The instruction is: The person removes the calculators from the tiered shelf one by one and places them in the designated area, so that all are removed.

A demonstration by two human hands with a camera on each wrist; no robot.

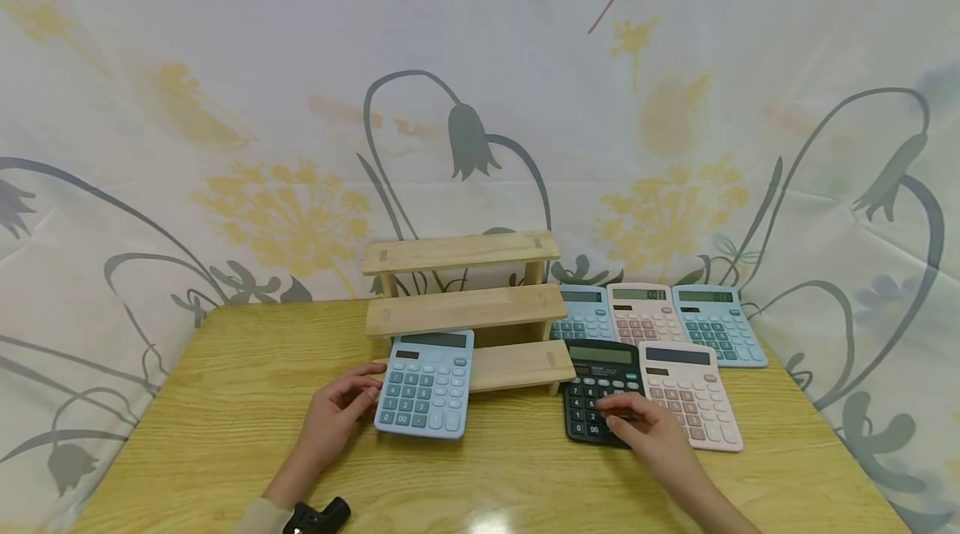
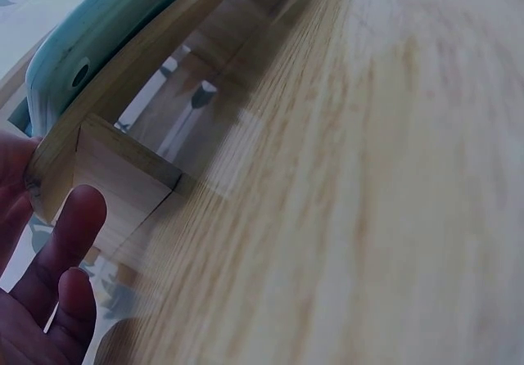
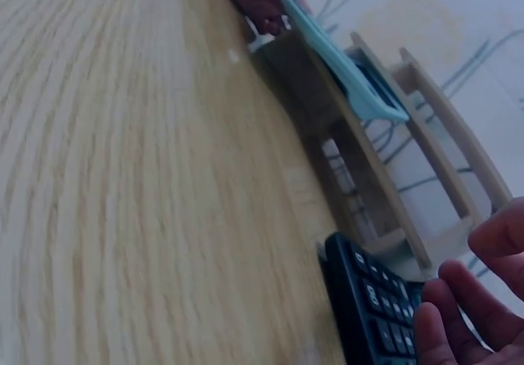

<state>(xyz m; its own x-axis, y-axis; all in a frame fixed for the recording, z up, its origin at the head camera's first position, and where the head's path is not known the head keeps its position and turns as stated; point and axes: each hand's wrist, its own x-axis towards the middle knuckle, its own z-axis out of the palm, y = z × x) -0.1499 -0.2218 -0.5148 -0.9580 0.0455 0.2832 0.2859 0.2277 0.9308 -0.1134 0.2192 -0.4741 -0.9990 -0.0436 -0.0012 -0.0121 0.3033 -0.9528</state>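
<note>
A light-blue calculator (image 1: 423,384) leans face-up on the lowest step of a three-step wooden shelf (image 1: 465,311). Beside its left edge is my left hand (image 1: 333,409); in the left wrist view, the fingers (image 2: 75,222) are spread apart at the end of the step, not wrapped round the calculator. My right hand (image 1: 652,434) hovers with loosely bent fingers over the lower right of a black calculator (image 1: 582,415), hiding some keys. This black calculator lies on the table right of the shelf, and nothing shows between the right fingers (image 3: 458,299).
A pink calculator (image 1: 693,401) lies right of the black one. Behind them stand another blue calculator (image 1: 585,317), a second pink one (image 1: 647,317) and a blue one (image 1: 720,330). The wooden table (image 1: 247,376) ends at a flower-patterned cloth (image 1: 480,101).
</note>
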